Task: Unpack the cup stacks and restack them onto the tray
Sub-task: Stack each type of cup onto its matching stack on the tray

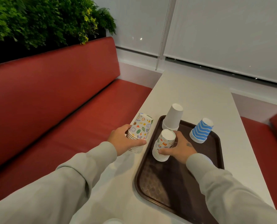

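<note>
My left hand (122,140) grips the table stack (140,126), my right hand (182,147) the tray stack (165,140) just beside it, so I'd seat cups squarely.

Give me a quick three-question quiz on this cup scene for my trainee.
1. True or false: the blue striped stack stands on the tray.
2. How many cup stacks stand on the tray?
3. The left hand grips: A) the tray's rim B) the patterned stack beside the tray C) nothing.
Key: 1 true; 2 three; 3 B.
</note>
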The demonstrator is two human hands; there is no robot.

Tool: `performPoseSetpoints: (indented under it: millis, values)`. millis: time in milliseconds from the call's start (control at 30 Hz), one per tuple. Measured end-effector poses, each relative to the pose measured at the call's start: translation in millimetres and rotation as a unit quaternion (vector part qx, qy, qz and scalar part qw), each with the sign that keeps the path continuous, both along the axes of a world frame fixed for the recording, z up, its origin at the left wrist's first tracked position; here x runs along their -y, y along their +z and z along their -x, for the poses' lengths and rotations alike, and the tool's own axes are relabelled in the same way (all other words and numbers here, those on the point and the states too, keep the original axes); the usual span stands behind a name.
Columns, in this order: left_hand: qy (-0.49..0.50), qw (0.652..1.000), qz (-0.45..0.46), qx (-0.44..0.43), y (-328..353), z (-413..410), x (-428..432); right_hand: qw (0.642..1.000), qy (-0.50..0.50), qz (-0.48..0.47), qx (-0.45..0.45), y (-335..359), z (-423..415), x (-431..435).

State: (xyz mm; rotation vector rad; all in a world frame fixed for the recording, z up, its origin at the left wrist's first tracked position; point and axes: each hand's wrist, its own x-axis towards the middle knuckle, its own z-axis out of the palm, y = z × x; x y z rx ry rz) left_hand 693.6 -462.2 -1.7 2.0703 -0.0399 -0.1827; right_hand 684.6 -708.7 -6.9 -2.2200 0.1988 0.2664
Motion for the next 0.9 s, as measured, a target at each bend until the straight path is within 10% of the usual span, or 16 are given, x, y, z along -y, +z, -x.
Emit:
performPoseSetpoints:
  millis: [400, 900]
  values:
    - [0.007, 0.999, 0.0, 0.034, 16, 2, 9, 0.984, -0.016, -0.054, 0.171, 72, 4, -27]
    - [-0.011, 0.997, 0.021, 0.077, 39, 11, 3, 0.992, 0.006, -0.075, 0.097, 75, 1, -76]
